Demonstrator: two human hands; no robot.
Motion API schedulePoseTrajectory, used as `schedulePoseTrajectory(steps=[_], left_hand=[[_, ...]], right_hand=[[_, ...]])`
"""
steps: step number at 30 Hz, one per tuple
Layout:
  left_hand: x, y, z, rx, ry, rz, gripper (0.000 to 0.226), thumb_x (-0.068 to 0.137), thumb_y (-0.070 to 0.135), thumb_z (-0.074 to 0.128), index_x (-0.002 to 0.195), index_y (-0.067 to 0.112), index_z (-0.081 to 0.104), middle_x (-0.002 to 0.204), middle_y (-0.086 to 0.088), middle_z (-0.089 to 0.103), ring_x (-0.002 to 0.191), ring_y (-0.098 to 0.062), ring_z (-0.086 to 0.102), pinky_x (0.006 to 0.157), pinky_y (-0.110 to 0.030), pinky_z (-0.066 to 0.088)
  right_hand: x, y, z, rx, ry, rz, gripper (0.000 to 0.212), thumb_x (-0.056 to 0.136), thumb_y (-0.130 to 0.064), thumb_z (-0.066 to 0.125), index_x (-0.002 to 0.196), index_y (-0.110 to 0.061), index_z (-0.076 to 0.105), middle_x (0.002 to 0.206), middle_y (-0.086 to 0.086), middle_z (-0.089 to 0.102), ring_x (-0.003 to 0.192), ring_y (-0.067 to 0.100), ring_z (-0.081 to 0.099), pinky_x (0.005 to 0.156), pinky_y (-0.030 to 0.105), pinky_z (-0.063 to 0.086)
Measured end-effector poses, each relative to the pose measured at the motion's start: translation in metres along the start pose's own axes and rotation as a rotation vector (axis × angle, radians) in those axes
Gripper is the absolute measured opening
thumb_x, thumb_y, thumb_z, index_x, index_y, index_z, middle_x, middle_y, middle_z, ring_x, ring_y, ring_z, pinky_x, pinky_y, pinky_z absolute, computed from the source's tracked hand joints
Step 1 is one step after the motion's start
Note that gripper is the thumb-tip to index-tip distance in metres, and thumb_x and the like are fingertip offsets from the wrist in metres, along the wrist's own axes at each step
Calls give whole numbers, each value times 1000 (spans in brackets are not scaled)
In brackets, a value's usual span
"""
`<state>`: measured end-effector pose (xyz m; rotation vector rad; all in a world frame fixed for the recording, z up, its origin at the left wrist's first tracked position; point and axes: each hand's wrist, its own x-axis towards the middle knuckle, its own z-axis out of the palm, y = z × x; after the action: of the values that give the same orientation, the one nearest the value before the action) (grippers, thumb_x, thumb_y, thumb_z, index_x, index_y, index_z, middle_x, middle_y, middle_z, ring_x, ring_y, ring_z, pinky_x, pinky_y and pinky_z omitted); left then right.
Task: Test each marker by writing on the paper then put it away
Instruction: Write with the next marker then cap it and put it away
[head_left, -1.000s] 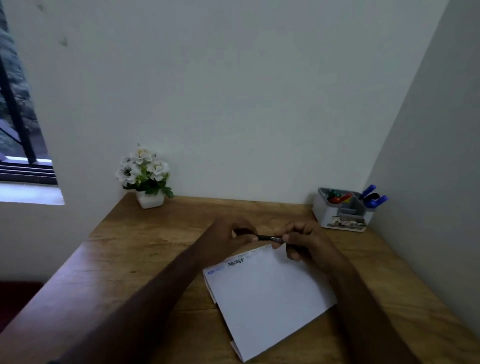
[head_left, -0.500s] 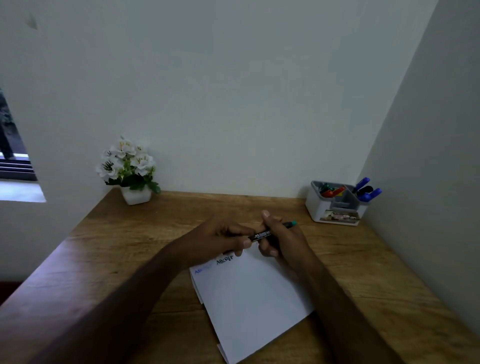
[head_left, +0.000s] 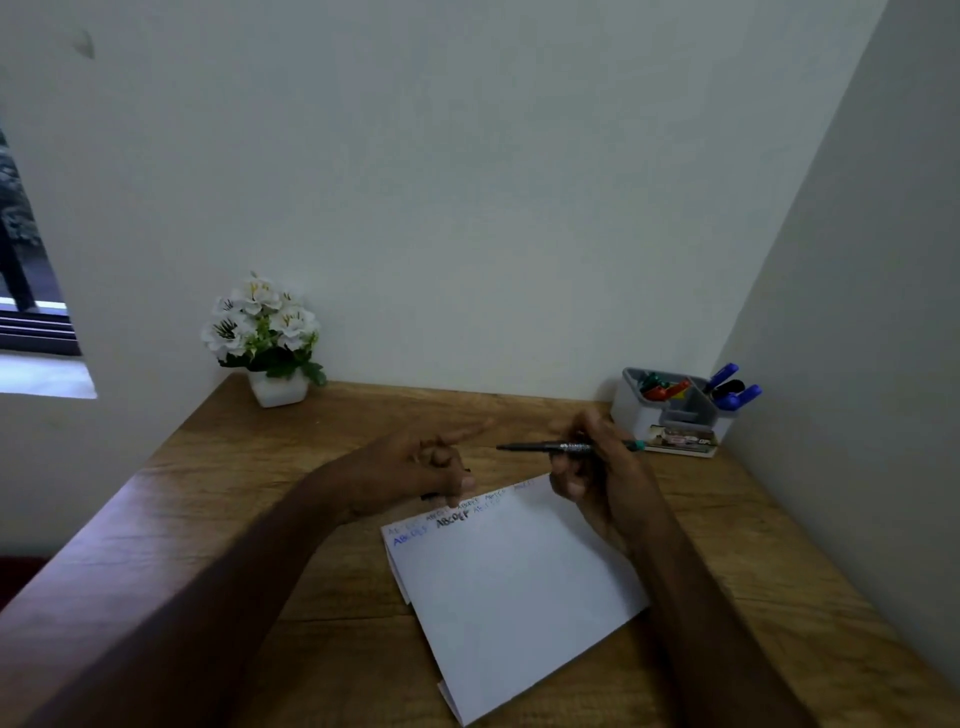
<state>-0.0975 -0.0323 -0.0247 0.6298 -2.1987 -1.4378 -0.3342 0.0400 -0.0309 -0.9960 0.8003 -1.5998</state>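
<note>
The marker (head_left: 569, 447) is a slim dark pen with a green end cap at its right tip and a thin pointed end toward the left; pale print runs along its barrel. It lies almost level, just right of the frame's centre, above the far edge of the paper (head_left: 519, 597). The right hand (head_left: 605, 480) pinches it by the barrel, fingers curled round it. The left hand (head_left: 415, 470), at the centre of the frame, is apart from the marker; its index finger points to the right while the other fingers curl in, and something small and dark shows under them, too blurred to name. The paper is a white folded sheet lying aslant on the wooden desk (head_left: 234, 493), with rows of blue and black letters along its top edge.

At the right of the frame, in the corner, a grey organizer (head_left: 670, 415) stands on the desk. Its left compartment holds red and green markers (head_left: 662, 388); its right compartment holds blue-capped markers (head_left: 735, 389) standing tilted. A white pot of white flowers (head_left: 265, 332) sits against the wall at the left.
</note>
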Motion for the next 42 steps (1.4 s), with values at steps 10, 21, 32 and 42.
schedulePoseTrajectory(steps=[10, 21, 32, 42], left_hand=[[12, -36, 17, 565, 114, 48, 36, 74, 37, 80, 106, 22, 72, 99, 11, 64, 92, -4, 58, 79, -21, 46], [14, -57, 14, 585, 27, -37, 60, 73, 66, 62, 125, 36, 62, 146, 16, 46, 139, -1, 32, 118, -50, 18], [20, -63, 14, 572, 56, -21, 75, 57, 79, 50, 119, 40, 65, 141, 25, 47, 138, 5, 29, 118, -52, 16], [20, -63, 13, 588, 39, -27, 77, 57, 80, 48, 121, 41, 63, 143, 24, 46, 140, 4, 28, 118, -53, 13]], right_hand=[[-6, 28, -9, -642, 224, -120, 25, 84, 1, 66, 66, -13, 56, 64, 4, 57, 62, 13, 52, 63, 33, 42], [-1, 38, -2, -941, 97, -98, 20, 75, 8, 63, 59, -2, 55, 61, 9, 59, 60, 13, 55, 56, 28, 43], [0, 46, -12, -887, 147, -87, 24, 80, 6, 60, 60, 3, 46, 55, 5, 47, 52, 8, 41, 49, 19, 34], [-1, 47, -10, -942, 107, -105, 43, 79, 10, 59, 52, -17, 41, 45, -14, 45, 46, 0, 39, 49, 16, 34]])
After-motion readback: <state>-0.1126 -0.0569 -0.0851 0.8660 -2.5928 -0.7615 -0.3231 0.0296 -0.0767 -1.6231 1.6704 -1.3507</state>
